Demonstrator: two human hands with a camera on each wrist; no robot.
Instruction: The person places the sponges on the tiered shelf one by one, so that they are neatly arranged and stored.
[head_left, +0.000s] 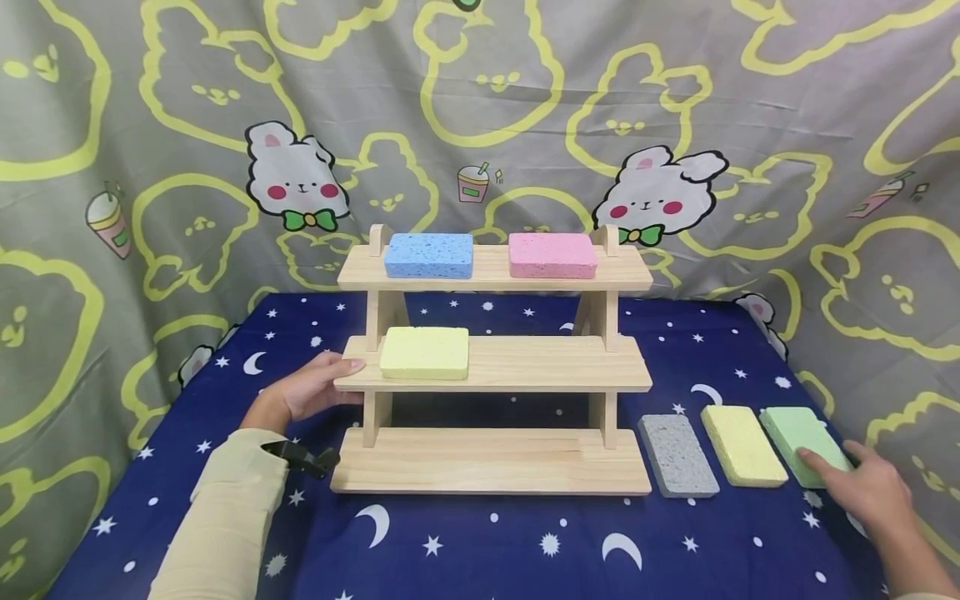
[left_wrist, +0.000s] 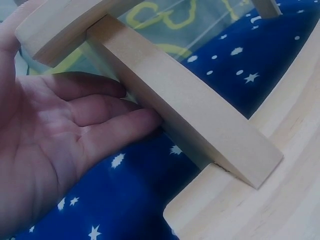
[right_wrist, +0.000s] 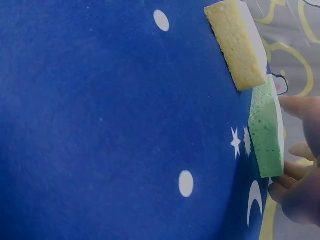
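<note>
At the right end of the blue cloth (head_left: 555, 575), right hand (head_left: 873, 487) is on green sponge (head_left: 802, 433): thumb over its top face, fingers curled at the right and near edges, so reads as a pinch. Whether sponge is off the cloth, can't tell. Gray sponge (head_left: 678, 454) and yellow sponge (head_left: 745, 446) lie flat to its left, between it and wooden rack (head_left: 487, 462).

Left hand (head_left: 318, 387) grips left end of the rack's middle tier, thumb on top, fingers below, against the upright (left_wrist: 190, 95); likely steadying.

Top tier bears blue sponge (head_left: 429, 254) left, pink sponge (head_left: 552, 254) right; pale-yellow sponge (head_left: 424, 352) sits on middle tier's left.

Step, judging: picking up green. Next move seems to call for a firm pinch and straight lift, clear of neighboring yellow, left hand holding rack steady.
</note>
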